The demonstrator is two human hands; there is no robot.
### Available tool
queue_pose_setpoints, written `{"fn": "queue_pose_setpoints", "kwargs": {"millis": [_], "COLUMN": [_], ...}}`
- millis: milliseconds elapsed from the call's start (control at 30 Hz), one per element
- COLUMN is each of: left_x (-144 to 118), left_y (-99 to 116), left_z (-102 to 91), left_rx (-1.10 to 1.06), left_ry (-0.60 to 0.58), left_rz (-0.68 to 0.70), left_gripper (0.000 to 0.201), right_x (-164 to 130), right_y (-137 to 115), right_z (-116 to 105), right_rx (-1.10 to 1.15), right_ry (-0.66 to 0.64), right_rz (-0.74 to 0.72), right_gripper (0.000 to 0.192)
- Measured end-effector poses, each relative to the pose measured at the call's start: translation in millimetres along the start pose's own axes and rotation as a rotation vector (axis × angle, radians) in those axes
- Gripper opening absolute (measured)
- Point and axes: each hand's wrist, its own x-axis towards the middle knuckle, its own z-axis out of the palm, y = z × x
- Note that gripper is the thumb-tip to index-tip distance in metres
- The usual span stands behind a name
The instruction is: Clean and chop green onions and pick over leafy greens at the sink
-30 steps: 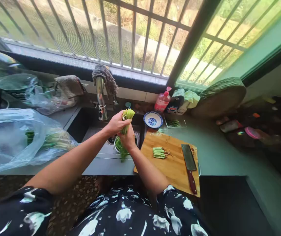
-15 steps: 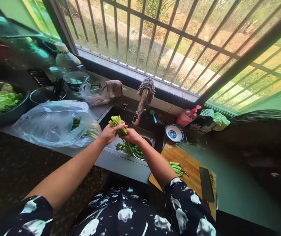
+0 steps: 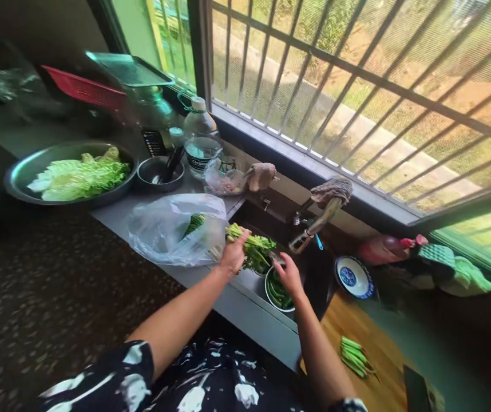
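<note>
My left hand (image 3: pixel 233 256) is closed around a bunch of leafy celery (image 3: pixel 257 248), with the pale stalks toward the bag and the leaves pointing right over the sink (image 3: pixel 316 286). Just right of the leaves is my right hand (image 3: pixel 289 274), its thumb and fingers apart. Blur hides whether its fingertips touch the leaves. Below it in the sink sits a white-rimmed bowl (image 3: pixel 266 294) of long green vegetables (image 3: pixel 278 290). Left of my left hand, a clear plastic bag (image 3: pixel 172 232) lies on the counter with greens inside.
A wooden cutting board (image 3: pixel 340 326) at right bears cut green stalks (image 3: pixel 355 356) and a dark cleaver (image 3: pixel 416 389). A patterned bowl (image 3: pixel 354 277) stands behind it. The faucet (image 3: pixel 314 232) hangs over the sink. A metal basin (image 3: pixel 18 177) with cabbage leaves stands at far left.
My view has turned left. My hands have parted: the right one has let go of the celery, while the left still holds it, now tipped with its leaves to the right.
</note>
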Motion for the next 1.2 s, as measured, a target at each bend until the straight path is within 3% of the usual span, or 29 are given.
{"fn": "queue_pose_setpoints", "kwargs": {"millis": [100, 167, 367, 500, 633, 767, 833, 900, 967, 1067, 1133, 1200], "left_x": [17.4, 30.9, 70.7, 83.1, 77.1, 56.1, 42.8, 29.2, 16.9, 7.6, 11.1, 21.2], "left_y": [-42.5, -57.7, -63.0, -71.6, -89.6, -93.3, -77.6, -45.6, 1.2, 82.3, 127.2, 154.4], "left_z": [-1.0, -2.0, -15.3, -39.8, -55.8, -55.7, -55.8, -57.9, -61.7, -70.7, -80.4, -93.7], "left_rx": [-0.108, -0.178, -0.269, -0.089, 0.231, 0.297, 0.286, 0.297, 0.442, 0.719, 0.910, 1.099], "left_ry": [0.182, 0.252, 0.399, 0.496, 0.596, 0.519, 0.444, 0.303, -0.001, -0.247, -0.253, -0.167], "left_rz": [-0.089, -0.162, -0.420, -0.512, -0.828, -0.990, -0.992, -0.937, -0.810, -0.691, -0.526, -0.329], "left_gripper": [0.030, 0.028, 0.012, 0.014, 0.032, 0.028, 0.021, 0.015, 0.013, 0.021, 0.029, 0.032], "right_x": [-25.2, -47.8, -105.2, -116.4, -112.7, -112.5, -112.4, -107.1, -93.1, -54.8, -22.9, 6.0], "right_y": [24.0, 36.3, 49.1, 45.2, 42.8, 52.5, 54.6, 47.5, 29.6, -7.4, -29.3, -48.4], "right_z": [11.4, 11.9, -4.5, -5.5, -1.1, -2.9, -3.5, 0.2, 10.9, 39.4, 61.1, 78.9], "right_rx": [-0.024, -0.020, 0.026, 0.036, 0.000, -0.059, -0.074, -0.094, -0.109, -0.091, -0.086, -0.108], "right_ry": [-0.106, -0.116, -0.065, -0.054, -0.128, -0.181, -0.184, -0.200, -0.226, -0.262, -0.283, -0.296], "right_rz": [0.149, 0.235, 0.412, 0.434, 0.408, 0.383, 0.385, 0.375, 0.308, 0.111, 0.036, 0.097], "right_gripper": [0.034, 0.030, 0.029, 0.030, 0.028, 0.026, 0.026, 0.026, 0.025, 0.024, 0.024, 0.021]}}
